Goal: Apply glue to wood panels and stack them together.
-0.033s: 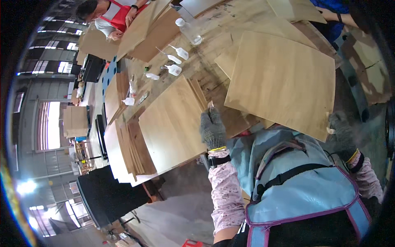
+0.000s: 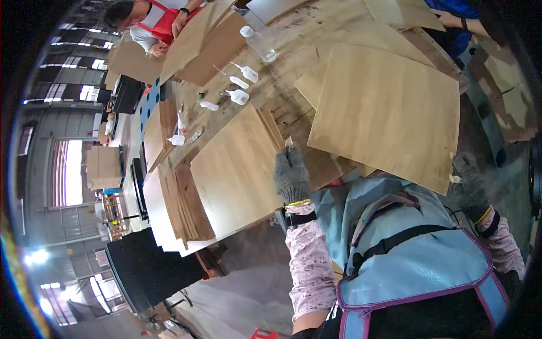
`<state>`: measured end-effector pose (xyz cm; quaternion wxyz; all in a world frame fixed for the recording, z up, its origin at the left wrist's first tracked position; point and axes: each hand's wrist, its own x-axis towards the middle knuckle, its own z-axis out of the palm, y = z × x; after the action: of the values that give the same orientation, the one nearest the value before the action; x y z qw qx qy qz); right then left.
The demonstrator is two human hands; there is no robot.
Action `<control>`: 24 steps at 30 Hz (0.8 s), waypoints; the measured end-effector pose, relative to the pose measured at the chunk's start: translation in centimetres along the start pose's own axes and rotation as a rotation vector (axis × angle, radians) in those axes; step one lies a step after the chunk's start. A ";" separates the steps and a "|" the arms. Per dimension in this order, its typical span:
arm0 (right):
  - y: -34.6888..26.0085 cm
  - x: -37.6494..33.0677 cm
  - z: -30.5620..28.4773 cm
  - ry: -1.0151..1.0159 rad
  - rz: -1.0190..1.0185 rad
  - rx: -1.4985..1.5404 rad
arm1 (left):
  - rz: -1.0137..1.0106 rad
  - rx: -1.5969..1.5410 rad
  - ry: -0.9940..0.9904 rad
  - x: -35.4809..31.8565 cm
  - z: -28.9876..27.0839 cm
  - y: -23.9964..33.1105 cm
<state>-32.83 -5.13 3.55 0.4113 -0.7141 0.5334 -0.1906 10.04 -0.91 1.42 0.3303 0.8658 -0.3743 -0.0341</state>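
Wood-grain panel at right hand; left hand beside panel stack.
The right gloved hand point(image 2: 470, 182) has bent fingers at the right edge of the square wood-grain panel point(image 2: 389, 113), near its lower corner; whether they pinch it cannot be told. The panel lies between the hands, mostly leftward of and beyond the right grip. The left gloved hand point(image 2: 292, 176) has its fingers together, just right of the panel stack point(image 2: 237, 169); its hold cannot be told. White squeeze bottles point(image 2: 239, 96) stand or lie beyond it, to the left. The step appears to be positioning the panel by hand; shifting it would call for a firm edge hold and support opposite.
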 end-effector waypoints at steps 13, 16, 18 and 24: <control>0.0 2.5 0.8 0.021 -0.101 -0.005 | -0.113 -0.329 -0.216 -1.1 2.0 -1.2; 0.6 5.8 -1.0 0.074 -0.125 -0.110 | -0.147 -0.424 -0.242 -3.2 1.1 1.0; 0.3 6.9 -2.4 0.110 -0.323 -0.524 | -0.116 -0.339 -0.247 -4.7 0.8 1.9; -3.3 5.7 0.2 0.196 -0.541 -0.800 | -0.344 -0.622 -0.298 -7.9 1.8 0.3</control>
<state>-28.68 -9.97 5.13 -0.0114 -0.9076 0.3966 -0.1372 3.58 3.28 -1.25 0.5085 0.7600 -0.2395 -0.3262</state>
